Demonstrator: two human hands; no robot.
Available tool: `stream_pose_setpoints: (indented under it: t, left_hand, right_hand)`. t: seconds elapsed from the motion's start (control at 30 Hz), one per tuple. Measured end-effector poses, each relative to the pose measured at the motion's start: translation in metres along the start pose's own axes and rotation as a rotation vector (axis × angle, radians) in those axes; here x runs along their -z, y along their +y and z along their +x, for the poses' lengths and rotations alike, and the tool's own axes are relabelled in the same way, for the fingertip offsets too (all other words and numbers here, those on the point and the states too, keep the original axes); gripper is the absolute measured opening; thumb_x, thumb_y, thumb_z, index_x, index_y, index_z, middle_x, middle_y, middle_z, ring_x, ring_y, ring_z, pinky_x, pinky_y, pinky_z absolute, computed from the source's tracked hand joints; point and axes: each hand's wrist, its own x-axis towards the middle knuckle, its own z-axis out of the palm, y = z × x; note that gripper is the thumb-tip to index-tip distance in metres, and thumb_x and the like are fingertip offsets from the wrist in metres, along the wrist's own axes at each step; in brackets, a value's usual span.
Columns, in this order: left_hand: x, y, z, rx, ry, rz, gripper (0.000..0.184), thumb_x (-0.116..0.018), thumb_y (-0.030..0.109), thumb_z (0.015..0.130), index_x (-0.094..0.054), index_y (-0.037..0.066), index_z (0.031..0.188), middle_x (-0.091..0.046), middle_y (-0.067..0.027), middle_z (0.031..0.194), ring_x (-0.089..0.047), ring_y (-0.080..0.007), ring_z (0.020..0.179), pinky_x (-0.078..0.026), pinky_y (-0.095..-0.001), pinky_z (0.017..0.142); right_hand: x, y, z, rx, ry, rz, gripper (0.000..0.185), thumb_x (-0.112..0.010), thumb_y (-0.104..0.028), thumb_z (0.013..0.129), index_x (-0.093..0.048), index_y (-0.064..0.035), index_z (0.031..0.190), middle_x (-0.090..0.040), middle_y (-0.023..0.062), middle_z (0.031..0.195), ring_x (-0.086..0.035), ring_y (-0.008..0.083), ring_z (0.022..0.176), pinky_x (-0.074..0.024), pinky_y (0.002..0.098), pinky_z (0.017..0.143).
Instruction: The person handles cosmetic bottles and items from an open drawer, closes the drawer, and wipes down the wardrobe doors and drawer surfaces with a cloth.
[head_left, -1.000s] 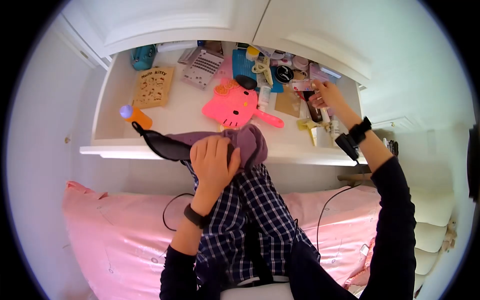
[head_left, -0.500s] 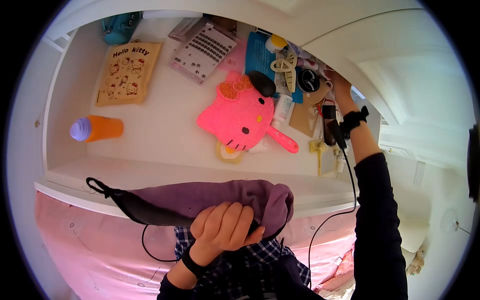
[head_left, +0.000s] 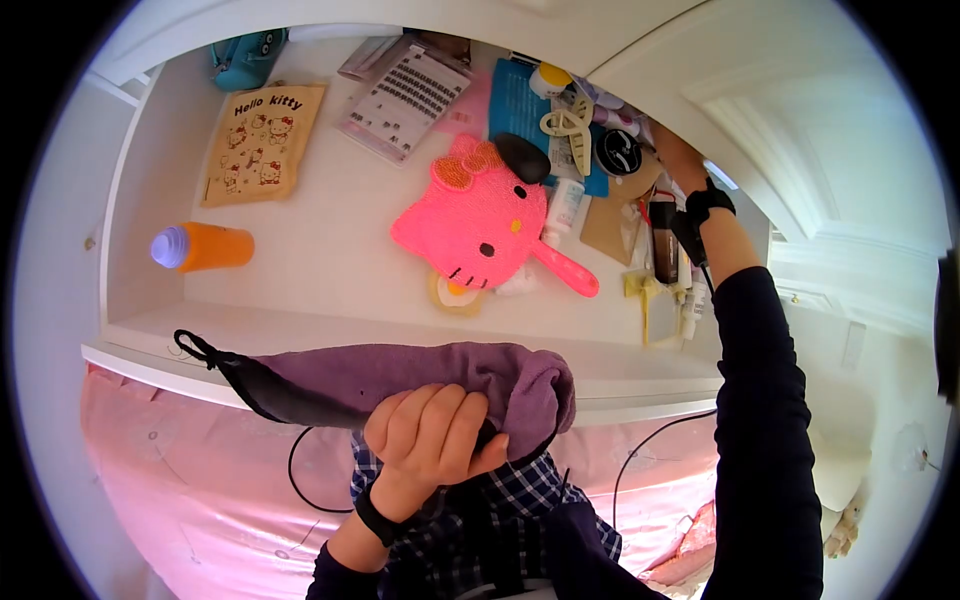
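Observation:
My left hand [head_left: 430, 435] is wrapped round a bunched purple cloth [head_left: 470, 375] with a dark edge and a black loop at its left end. The cloth is held in front of the white drawer [head_left: 330, 350]. My right hand [head_left: 675, 158] reaches into the drawer's far right corner, near a round black-lidded jar [head_left: 617, 152] and a cream hair claw clip [head_left: 568, 130]. The cabinet edge hides its fingers. In the middle of the drawer lies a pink cat-face hand mirror [head_left: 485, 220], with a black oval object [head_left: 523, 158] overlapping its top.
On the left are an orange bottle [head_left: 215, 248] with a lilac cap and a Hello Kitty pouch [head_left: 265, 145]. A teal case [head_left: 245, 62] and a lash tray [head_left: 408, 100] lie toward the back. A white bottle [head_left: 563, 208] stands beside the mirror. Pink bedding [head_left: 220, 480] hangs below.
My right hand has gone slightly deeper into the corner, with more of it behind the cabinet edge. My left hand and the purple cloth have shifted slightly up and left.

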Motion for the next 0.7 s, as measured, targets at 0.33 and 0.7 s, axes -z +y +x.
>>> stream_pose_setpoints:
  t: [0.33, 0.7]
  left_hand:
    - [-0.001, 0.001, -0.002, 0.014, 0.026, 0.007, 0.034, -0.047, 0.042, 0.085, -0.063, 0.013, 0.078, -0.06, -0.0005, 0.08, -0.057, -0.0165, 0.078, -0.043, -0.0298, 0.067]
    - [-0.001, 0.001, -0.001, 0.03, 0.038, 0.006, 0.032, -0.049, 0.039, 0.084, -0.065, 0.012, 0.08, -0.061, -0.0017, 0.08, -0.058, -0.0174, 0.075, -0.043, -0.0304, 0.069]
  right_hand:
    - [-0.005, -0.042, 0.006, 0.136, -0.19, 0.009, 0.025, -0.066, -0.023, 0.079, -0.065, -0.0044, 0.096, -0.065, 0.0144, 0.093, -0.061, 0.0339, 0.086, -0.0483, 0.0392, 0.077]
    - [-0.011, -0.056, 0.016, 0.049, -0.271, 0.069, 0.021, -0.067, -0.016, 0.076, -0.063, -0.0025, 0.091, -0.063, 0.0175, 0.09, -0.062, 0.0345, 0.082, -0.0487, 0.0418, 0.074]
